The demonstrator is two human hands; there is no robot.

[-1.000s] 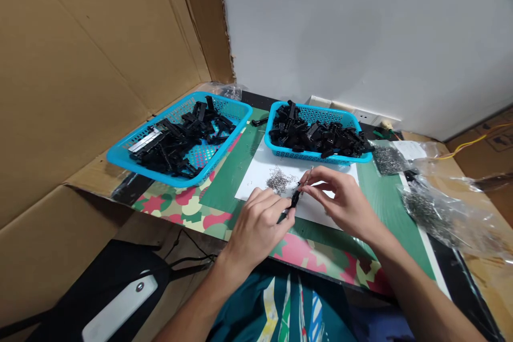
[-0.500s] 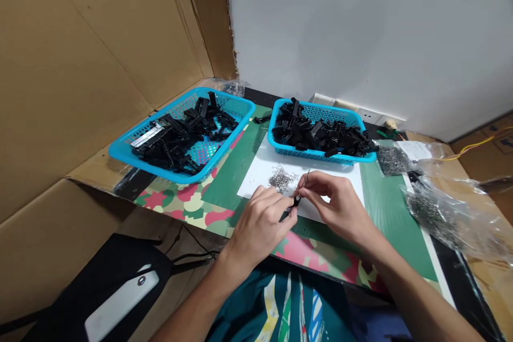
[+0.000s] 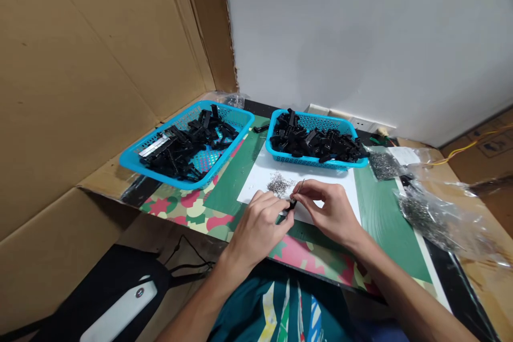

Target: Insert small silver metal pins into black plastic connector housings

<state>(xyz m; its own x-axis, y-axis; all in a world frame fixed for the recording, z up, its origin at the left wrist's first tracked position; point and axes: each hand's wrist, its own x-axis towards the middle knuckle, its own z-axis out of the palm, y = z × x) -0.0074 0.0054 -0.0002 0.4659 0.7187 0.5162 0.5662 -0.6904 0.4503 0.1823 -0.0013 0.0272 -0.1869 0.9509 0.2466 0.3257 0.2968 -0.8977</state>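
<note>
My left hand [image 3: 261, 220] is closed around a small black plastic part [image 3: 292, 204], whose end shows beyond the fingertips. Right beside it, my right hand [image 3: 326, 206] pinches a thin metal tool [image 3: 302, 186] with a slender point sticking up. The fingertips of both hands meet at the black part, so the tool's other end is hidden. Just behind my hands, a loose pile of tiny metal wire pieces [image 3: 279, 185] lies on a white sheet [image 3: 256, 173].
Two blue baskets, one at left [image 3: 164, 180] and one at the back [image 3: 316, 160], hold many black plastic parts. Clear bags [image 3: 425, 216] of metal pieces lie at right. Cardboard [image 3: 120, 37] walls the left side. A white device [image 3: 120, 310] rests on a black bag below.
The view has tilted slightly, so the baskets sit lower in it. Both hands keep their grips at the black part; my right hand has shifted slightly left toward it.
</note>
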